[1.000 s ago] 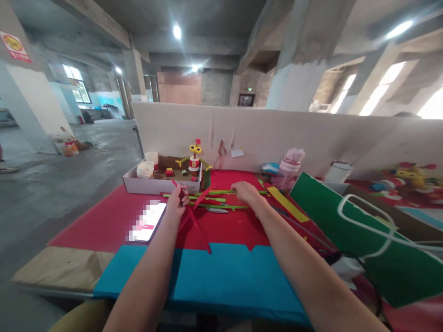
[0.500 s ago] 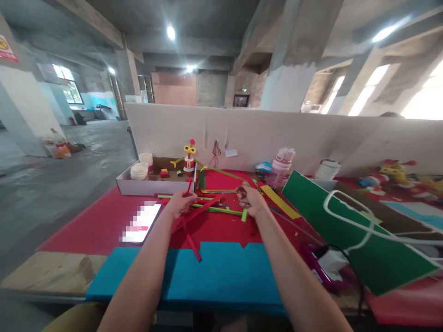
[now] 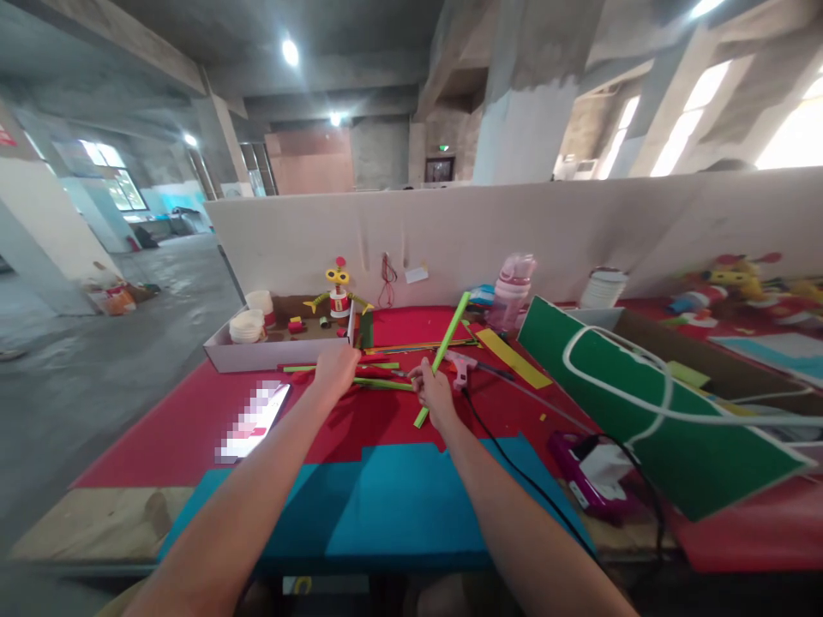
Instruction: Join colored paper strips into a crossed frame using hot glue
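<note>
A bright green strip (image 3: 453, 329) slants up through the closed fingers of my right hand (image 3: 432, 390). My left hand (image 3: 337, 374) is over the pile of red and green strips (image 3: 386, 383); its fingers point away, and I cannot make out whether they grip anything. Just right of my right hand lies a pink and white glue gun (image 3: 461, 367) with a black cord. Behind the strips, a small yellow-headed figure (image 3: 338, 296) stands at a white box (image 3: 276, 353). A blue sheet (image 3: 386, 506) covers the table's front edge.
A lit phone (image 3: 261, 420) lies at the left. Toward the right are a yellow strip (image 3: 514, 357), a pink bottle (image 3: 513, 291), a green board (image 3: 617, 403) with a white cable, and a purple power strip (image 3: 591, 484). A white partition (image 3: 450, 240) stands behind.
My right hand has moved left and now holds a long green strip upright. The crossed red strips near my left hand no longer show there. The glue gun has come into sight.
</note>
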Available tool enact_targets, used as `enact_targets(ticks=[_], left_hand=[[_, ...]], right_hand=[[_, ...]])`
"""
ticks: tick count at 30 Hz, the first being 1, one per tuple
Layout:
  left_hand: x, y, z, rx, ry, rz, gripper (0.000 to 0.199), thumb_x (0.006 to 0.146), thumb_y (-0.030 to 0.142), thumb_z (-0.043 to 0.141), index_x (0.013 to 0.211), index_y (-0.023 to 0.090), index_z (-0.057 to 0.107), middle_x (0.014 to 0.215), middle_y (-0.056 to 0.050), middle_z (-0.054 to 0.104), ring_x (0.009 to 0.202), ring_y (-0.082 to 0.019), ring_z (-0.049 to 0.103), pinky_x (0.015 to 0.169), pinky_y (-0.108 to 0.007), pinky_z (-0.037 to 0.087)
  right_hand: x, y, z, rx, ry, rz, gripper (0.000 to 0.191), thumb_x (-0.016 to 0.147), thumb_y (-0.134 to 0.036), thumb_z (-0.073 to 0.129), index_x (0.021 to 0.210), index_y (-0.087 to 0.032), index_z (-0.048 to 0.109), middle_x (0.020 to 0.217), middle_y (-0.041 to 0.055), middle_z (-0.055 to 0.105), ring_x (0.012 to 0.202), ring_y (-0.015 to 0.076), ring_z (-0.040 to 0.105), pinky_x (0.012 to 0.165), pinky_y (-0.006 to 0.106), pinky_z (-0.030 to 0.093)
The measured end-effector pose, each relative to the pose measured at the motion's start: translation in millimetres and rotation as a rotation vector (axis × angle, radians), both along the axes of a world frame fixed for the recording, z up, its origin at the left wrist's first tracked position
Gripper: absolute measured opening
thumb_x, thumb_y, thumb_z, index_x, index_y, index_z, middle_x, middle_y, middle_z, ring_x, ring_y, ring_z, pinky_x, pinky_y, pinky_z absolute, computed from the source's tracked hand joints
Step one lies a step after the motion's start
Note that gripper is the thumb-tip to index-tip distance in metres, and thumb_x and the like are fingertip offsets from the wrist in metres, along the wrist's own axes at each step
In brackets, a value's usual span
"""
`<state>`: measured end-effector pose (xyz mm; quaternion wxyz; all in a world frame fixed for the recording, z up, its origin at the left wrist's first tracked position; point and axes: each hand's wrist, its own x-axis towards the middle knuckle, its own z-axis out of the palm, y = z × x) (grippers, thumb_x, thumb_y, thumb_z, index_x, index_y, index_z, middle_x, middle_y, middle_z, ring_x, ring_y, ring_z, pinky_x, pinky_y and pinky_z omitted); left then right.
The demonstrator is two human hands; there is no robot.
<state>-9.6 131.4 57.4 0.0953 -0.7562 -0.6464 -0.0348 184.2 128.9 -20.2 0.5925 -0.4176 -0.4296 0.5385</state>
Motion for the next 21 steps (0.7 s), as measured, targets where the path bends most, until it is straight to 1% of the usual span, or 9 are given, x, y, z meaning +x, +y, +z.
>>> enact_targets(ticks=[3, 6, 8, 10, 11, 12, 14, 17, 21], left_hand=[[-10.1, 17.0, 10.6, 0.020, 0.042, -0.017, 0.028, 0.087, 0.018, 0.041, 0.101, 0.013, 0.064, 0.098, -0.017, 0.063, 0.089, -0.029, 0.063, 0.072, -0.035, 0.043], [-14.5, 18.1, 3.9, 0.003, 0.015, -0.037, 0.025, 0.083, 0.024, 0.052, 0.104, 0.016, 0.064, 0.107, -0.016, 0.060, 0.090, -0.027, 0.062, 0.071, -0.031, 0.043], [-10.2, 11.3, -6.5, 0.091, -0.146, -0.032, 0.025, 0.083, 0.027, 0.054, 0.105, 0.020, 0.063, 0.109, -0.012, 0.060, 0.090, -0.025, 0.061, 0.069, -0.029, 0.042], [-1.0, 2.0, -17.0, 0.176, -0.452, -0.029, 0.025, 0.087, 0.033, 0.048, 0.103, 0.022, 0.064, 0.099, -0.009, 0.064, 0.085, -0.021, 0.061, 0.067, -0.027, 0.042], [4.3, -2.8, -21.4, 0.146, -0.655, -0.040, 0.029, 0.088, 0.038, 0.045, 0.100, 0.020, 0.065, 0.087, -0.008, 0.065, 0.076, -0.018, 0.061, 0.063, -0.025, 0.041], [9.2, -7.2, -24.7, 0.049, -0.871, -0.056, 0.038, 0.090, 0.044, 0.039, 0.097, 0.017, 0.065, 0.074, -0.007, 0.064, 0.062, -0.015, 0.057, 0.056, -0.024, 0.040], [15.8, -14.7, -28.5, -0.275, -1.271, -0.138, 0.053, 0.089, 0.056, 0.033, 0.101, 0.014, 0.063, 0.065, -0.004, 0.060, 0.038, -0.007, 0.038, 0.041, -0.022, 0.030], [14.3, -21.1, -29.8, -0.655, -1.637, -0.263, 0.057, 0.085, 0.061, 0.038, 0.106, 0.014, 0.061, 0.059, 0.001, 0.054, 0.031, -0.002, 0.018, 0.034, -0.019, 0.018], [-0.1, -19.5, -34.2, -0.643, -1.806, -0.217, 0.038, 0.078, 0.045, 0.062, 0.097, 0.012, 0.063, 0.052, 0.006, 0.046, 0.032, 0.000, 0.020, 0.033, -0.015, 0.014]], right_hand=[[-1.7, -2.5, 1.8, -0.046, -0.049, 0.085, 0.054, 0.077, -0.067, 0.046, 0.064, -0.015, 0.056, 0.042, -0.0049, 0.043, 0.031, 0.0030, 0.024, 0.031, 0.018, 0.014], [-4.8, -6.9, 5.2, -0.094, -0.076, 0.237, 0.055, 0.080, -0.065, 0.043, 0.066, -0.015, 0.058, 0.042, -0.0050, 0.043, 0.030, 0.0023, 0.023, 0.031, 0.016, 0.013], [-7.4, -11.2, 7.6, -0.140, -0.099, 0.387, 0.056, 0.082, -0.065, 0.041, 0.068, -0.014, 0.059, 0.042, -0.0046, 0.045, 0.029, 0.0019, 0.020, 0.031, 0.016, 0.012], [-10.3, -16.1, 9.9, -0.200, -0.116, 0.565, 0.057, 0.085, -0.064, 0.037, 0.070, -0.013, 0.060, 0.042, -0.0038, 0.046, 0.029, 0.0016, 0.019, 0.031, 0.015, 0.011], [-11.8, -18.4, 10.9, -0.228, -0.115, 0.654, 0.058, 0.086, -0.063, 0.035, 0.071, -0.013, 0.060, 0.043, -0.0032, 0.047, 0.029, 0.0015, 0.019, 0.031, 0.014, 0.011], [-13.2, -20.3, 11.8, -0.251, -0.105, 0.738, 0.059, 0.088, -0.062, 0.033, 0.072, -0.012, 0.061, 0.043, -0.0025, 0.049, 0.029, 0.0014, 0.019, 0.030, 0.014, 0.011], [-15.3, -22.4, 12.7, -0.286, -0.059, 0.898, 0.061, 0.091, -0.059, 0.027, 0.074, -0.011, 0.061, 0.045, -0.0004, 0.052, 0.028, 0.0020, 0.021, 0.029, 0.014, 0.013], [-16.2, -21.5, 11.7, -0.323, 0.013, 1.106, 0.065, 0.094, -0.052, 0.017, 0.079, -0.009, 0.062, 0.048, 0.0040, 0.058, 0.026, 0.0038, 0.025, 0.028, 0.016, 0.017], [-15.8, -21.8, 10.3, -0.347, -0.088, 1.316, 0.062, 0.095, -0.045, 0.020, 0.081, -0.004, 0.063, 0.053, 0.0084, 0.063, 0.029, 0.0071, 0.039, 0.029, 0.017, 0.029]])
